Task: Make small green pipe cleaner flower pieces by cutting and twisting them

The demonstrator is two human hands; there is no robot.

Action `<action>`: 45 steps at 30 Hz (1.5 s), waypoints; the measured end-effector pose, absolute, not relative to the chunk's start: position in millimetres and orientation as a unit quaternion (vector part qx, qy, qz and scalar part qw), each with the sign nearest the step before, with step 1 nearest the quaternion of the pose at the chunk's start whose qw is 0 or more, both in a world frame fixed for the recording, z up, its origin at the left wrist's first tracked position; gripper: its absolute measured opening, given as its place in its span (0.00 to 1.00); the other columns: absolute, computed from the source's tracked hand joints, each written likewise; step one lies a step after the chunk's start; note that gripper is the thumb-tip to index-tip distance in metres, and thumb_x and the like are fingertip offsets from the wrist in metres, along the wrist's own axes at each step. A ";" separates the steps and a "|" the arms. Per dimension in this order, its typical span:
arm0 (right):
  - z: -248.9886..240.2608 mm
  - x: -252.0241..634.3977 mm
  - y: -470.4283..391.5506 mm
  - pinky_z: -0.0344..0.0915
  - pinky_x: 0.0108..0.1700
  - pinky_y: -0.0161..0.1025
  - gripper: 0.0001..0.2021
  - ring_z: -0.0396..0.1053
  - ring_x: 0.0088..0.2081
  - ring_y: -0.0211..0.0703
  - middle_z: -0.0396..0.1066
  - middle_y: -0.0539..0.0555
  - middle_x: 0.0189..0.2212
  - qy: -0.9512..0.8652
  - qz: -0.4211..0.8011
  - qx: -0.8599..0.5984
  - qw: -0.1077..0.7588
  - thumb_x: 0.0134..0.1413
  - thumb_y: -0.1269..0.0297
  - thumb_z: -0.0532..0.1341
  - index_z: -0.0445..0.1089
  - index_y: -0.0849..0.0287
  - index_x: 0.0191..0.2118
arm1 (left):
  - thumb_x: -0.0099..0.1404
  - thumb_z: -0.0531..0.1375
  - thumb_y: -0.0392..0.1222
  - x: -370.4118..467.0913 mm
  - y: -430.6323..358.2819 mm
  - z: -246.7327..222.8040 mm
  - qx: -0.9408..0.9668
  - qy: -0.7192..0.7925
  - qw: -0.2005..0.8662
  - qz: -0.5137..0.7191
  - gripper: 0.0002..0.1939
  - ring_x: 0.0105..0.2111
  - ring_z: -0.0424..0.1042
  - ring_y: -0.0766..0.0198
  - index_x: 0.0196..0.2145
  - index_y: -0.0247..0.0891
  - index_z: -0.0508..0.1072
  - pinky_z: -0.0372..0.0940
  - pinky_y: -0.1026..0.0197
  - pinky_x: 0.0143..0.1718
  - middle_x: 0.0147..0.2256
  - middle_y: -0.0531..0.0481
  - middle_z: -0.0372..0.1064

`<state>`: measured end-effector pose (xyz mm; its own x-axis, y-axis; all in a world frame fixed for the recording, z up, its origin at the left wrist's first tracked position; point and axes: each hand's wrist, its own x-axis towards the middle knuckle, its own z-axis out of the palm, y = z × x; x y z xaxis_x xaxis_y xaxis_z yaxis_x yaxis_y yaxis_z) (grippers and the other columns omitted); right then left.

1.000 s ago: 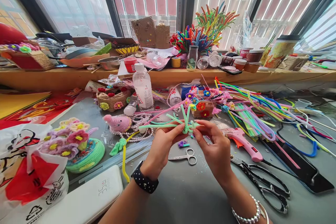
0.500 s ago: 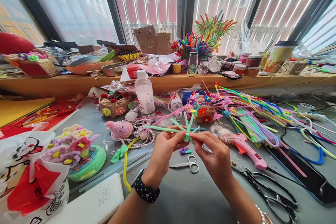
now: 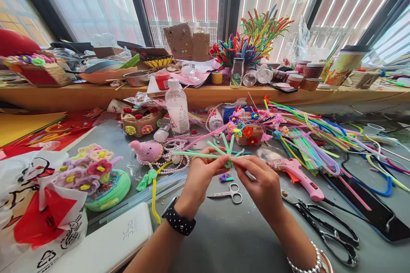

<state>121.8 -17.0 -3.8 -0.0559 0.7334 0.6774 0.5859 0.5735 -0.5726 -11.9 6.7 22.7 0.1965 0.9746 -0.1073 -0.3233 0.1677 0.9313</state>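
Note:
My left hand pinches a bundle of mint-green pipe cleaners between thumb and fingers. Its short stems fan upward from a curled knot, and one long stem runs out to the left. On the other side, my right hand has its thumb and fingertips closed on the bundle near the knot. Small silver scissors lie on the table under the hands. Beside them is a bit of purple and teal pipe cleaner. Large black-handled scissors rest to the right, their blades partly behind my right hand.
A pink glue gun lies right of my hands, near loose pipe cleaners. To the left are a pink crocheted piece, a white power bank and a pot of pipe-cleaner flowers. A plastic bottle stands behind.
The view has shifted slightly. My right fingertips have come in closer to the knot, and the green stems have turned a little. Both hands keep hold of the bundle.

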 end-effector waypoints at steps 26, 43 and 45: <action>-3.4 120.3 -11.5 0.58 0.24 0.33 0.09 0.58 0.20 0.33 0.62 0.48 0.19 -0.468 0.565 -0.413 0.539 0.46 0.60 0.56 0.65 0.61 0.25 | 0.47 0.63 0.37 -3.8 2.4 21.2 0.393 0.389 0.624 0.552 0.09 0.25 0.68 0.69 0.27 0.33 0.67 0.62 0.65 0.31 0.23 0.53 0.68; -7.7 123.5 -14.9 0.61 0.35 0.37 0.07 0.63 0.30 0.41 0.69 0.53 0.26 -0.736 -0.213 -0.451 0.457 0.45 0.76 0.57 0.65 0.61 0.33 | 0.48 0.62 0.36 2.7 -1.1 20.0 0.426 0.425 0.565 0.565 0.08 0.25 0.65 0.72 0.21 0.33 0.64 0.60 0.68 0.31 0.23 0.55 0.64; -6.5 123.0 -15.4 0.61 0.35 0.37 0.06 0.63 0.29 0.41 0.68 0.53 0.25 -0.735 -0.221 -0.449 0.458 0.44 0.76 0.58 0.65 0.61 0.31 | 0.49 0.61 0.36 2.8 -1.0 18.6 0.446 0.434 0.539 0.568 0.08 0.26 0.65 0.72 0.22 0.34 0.63 0.60 0.69 0.31 0.24 0.55 0.64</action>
